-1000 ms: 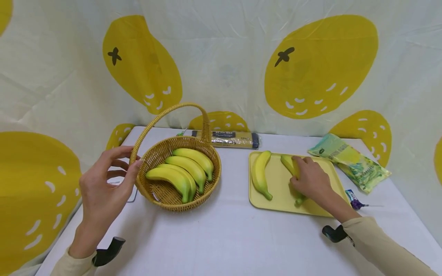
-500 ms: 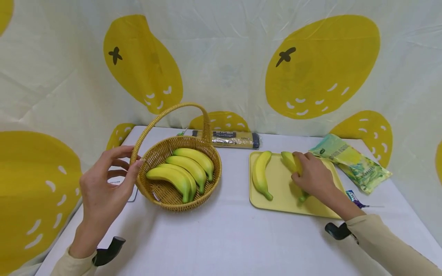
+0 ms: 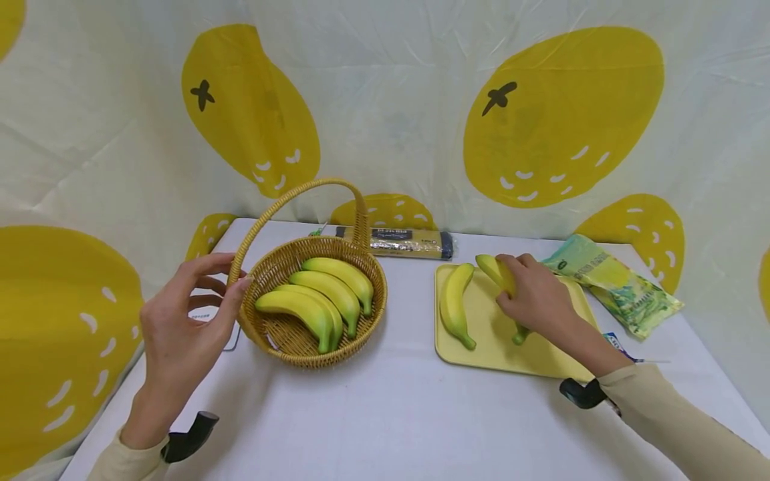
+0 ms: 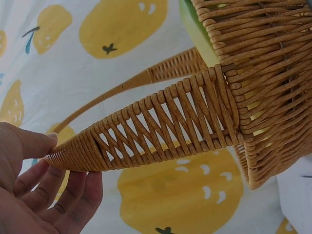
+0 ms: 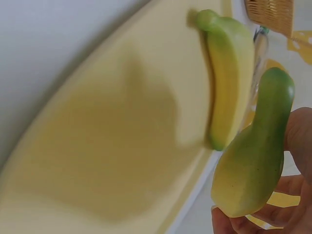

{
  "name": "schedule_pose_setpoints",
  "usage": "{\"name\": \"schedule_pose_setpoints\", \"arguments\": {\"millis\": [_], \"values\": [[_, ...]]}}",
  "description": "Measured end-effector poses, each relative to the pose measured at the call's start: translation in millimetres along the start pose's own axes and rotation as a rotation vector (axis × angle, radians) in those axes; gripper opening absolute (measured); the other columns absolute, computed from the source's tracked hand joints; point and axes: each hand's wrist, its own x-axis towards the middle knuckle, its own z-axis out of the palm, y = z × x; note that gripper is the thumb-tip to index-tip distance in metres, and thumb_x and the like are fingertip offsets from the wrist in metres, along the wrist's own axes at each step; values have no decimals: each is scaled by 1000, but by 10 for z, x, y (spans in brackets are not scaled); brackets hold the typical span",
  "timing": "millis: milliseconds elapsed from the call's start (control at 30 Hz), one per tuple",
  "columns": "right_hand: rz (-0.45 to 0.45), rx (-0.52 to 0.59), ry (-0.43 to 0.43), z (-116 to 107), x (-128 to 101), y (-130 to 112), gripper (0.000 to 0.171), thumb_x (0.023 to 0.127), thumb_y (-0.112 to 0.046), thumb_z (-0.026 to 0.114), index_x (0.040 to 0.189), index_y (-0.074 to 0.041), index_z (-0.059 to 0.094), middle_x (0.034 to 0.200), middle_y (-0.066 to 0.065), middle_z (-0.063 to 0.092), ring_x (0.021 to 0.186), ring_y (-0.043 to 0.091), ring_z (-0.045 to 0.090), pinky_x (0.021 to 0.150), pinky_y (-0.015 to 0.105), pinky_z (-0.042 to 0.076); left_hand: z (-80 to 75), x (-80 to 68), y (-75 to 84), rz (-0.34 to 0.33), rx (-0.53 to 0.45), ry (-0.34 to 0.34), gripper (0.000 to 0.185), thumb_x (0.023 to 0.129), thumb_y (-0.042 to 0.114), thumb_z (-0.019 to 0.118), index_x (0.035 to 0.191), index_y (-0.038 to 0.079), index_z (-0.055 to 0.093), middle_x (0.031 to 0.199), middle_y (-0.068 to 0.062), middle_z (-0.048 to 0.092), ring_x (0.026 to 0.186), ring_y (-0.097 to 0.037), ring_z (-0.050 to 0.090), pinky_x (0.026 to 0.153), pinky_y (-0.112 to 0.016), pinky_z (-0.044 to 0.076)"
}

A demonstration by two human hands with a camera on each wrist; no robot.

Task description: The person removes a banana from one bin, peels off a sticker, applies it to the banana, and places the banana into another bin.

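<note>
My left hand [image 3: 189,327] pinches the handle [image 4: 131,131] of a wicker basket [image 3: 313,361] between thumb and fingers, on the handle's left side. Several bananas [image 3: 327,294] lie side by side in the basket. Over the yellow tray [image 3: 481,357], my right hand [image 3: 538,294] grips a banana [image 5: 258,151] around its middle; in the right wrist view the banana is raised above the tray, which carries its shadow. A second banana [image 3: 456,304] lies on the tray's left part, stem end toward me.
Behind the basket lies a long dark-ended packet [image 3: 412,244]. A green-yellow bag [image 3: 616,280] overlaps the tray's back right corner, with a wrapped lollipop [image 3: 616,344] nearer. A white card [image 3: 231,339] shows beside the left hand. Fruit-printed cloth [image 3: 397,120] hangs at the back.
The right hand has lifted its banana off the tray and shifted it slightly left. The left hand stays at the basket handle, and the basket has not moved.
</note>
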Motion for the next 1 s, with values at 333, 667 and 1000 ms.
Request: {"name": "schedule_pose_setpoints", "arguments": {"millis": [333, 667, 1000], "values": [[-52, -13, -14, -122, 155, -266, 60, 84, -12, 68, 143, -3, 58, 124, 26, 60, 96, 45, 61, 59, 52, 53, -16, 0, 30, -7, 7, -15, 47, 85, -6, 84, 130, 2, 71, 109, -7, 75, 82, -2, 64, 71, -8, 53], [-78, 2, -31, -196, 265, -523, 62, 85, -12, 66, 146, -5, 58, 125, 21, 58, 104, 44, 58, 53, 49, 52, -22, -1, 32, -12, 12, -25, 48, 86, -6, 83, 131, 1, 70, 109, -7, 74, 83, -4, 63, 72, -8, 53], [-133, 13, -40, -278, 370, -870, 66, 84, -9, 64, 150, -9, 56, 132, 20, 58, 112, 43, 57, 53, 50, 53, -28, 15, 28, -1, 11, -32, 46, 86, -5, 83, 130, 1, 70, 109, -6, 74, 83, -3, 64, 71, -8, 54]]}}
